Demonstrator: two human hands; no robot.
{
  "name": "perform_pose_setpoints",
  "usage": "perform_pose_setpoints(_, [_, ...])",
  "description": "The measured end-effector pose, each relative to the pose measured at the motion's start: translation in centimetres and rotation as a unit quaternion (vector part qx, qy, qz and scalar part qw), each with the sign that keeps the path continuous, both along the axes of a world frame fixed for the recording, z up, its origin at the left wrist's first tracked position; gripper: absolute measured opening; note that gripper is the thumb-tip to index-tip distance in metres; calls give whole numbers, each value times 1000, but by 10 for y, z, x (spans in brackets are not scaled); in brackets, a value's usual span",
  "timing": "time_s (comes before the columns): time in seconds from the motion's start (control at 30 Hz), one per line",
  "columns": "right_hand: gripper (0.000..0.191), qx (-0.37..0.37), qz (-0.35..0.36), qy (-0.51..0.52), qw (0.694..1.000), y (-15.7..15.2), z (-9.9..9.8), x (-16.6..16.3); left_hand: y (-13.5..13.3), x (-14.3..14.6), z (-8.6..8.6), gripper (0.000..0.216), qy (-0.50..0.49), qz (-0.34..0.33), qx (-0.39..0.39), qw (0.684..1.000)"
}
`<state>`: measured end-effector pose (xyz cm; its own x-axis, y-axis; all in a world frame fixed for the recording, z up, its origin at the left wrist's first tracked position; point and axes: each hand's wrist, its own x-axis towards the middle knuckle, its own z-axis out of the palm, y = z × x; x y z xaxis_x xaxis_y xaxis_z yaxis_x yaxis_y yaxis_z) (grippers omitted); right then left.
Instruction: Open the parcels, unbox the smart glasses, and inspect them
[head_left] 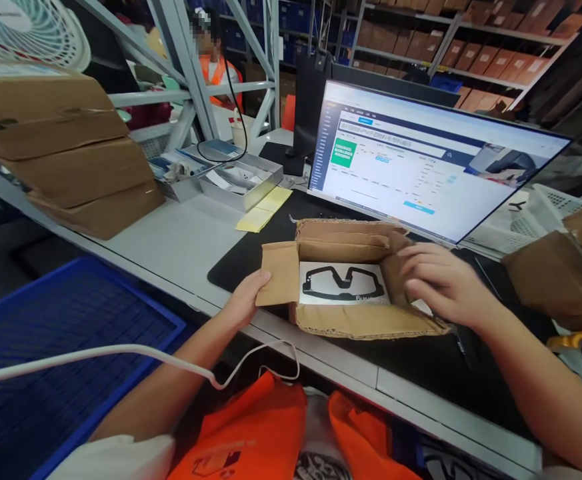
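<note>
An open cardboard box (pixel 371 321) sits on a black desk mat (pixel 241 257), its flaps spread outward. Inside lies a flat white item (pixel 343 283) printed with a black goggle-shaped outline. At the box's left side, my left hand (pixel 247 297) pinches the left flap between thumb and fingers. Over the right side of the box is my right hand (pixel 441 280), its fingers spread and slightly curled by the right flap. Whether those fingers touch the flap I cannot tell.
Behind the box stands a lit monitor (pixel 385 173). Grey trays (pixel 243 193) and yellow paper (pixel 265 209) lie to the left, beyond them stacked cartons (pixel 85 160). A blue crate (pixel 71 360) is below the table's left edge. A white cable (pixel 135 350) crosses in front. One person (pixel 221 73) sits behind.
</note>
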<state>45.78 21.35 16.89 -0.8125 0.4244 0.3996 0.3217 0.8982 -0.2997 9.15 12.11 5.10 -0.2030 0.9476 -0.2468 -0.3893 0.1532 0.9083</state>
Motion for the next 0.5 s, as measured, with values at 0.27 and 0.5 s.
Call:
perform_pose_setpoints(0.27, [58,-103,-228,189,950,-56,-149,66,0,-6,17,51,-54,-40,-76,995])
perform_pose_setpoints(0.5, [70,-133,-349,92,923,-90,-172,55,15,-8,50,31,-27,-66,-170,983])
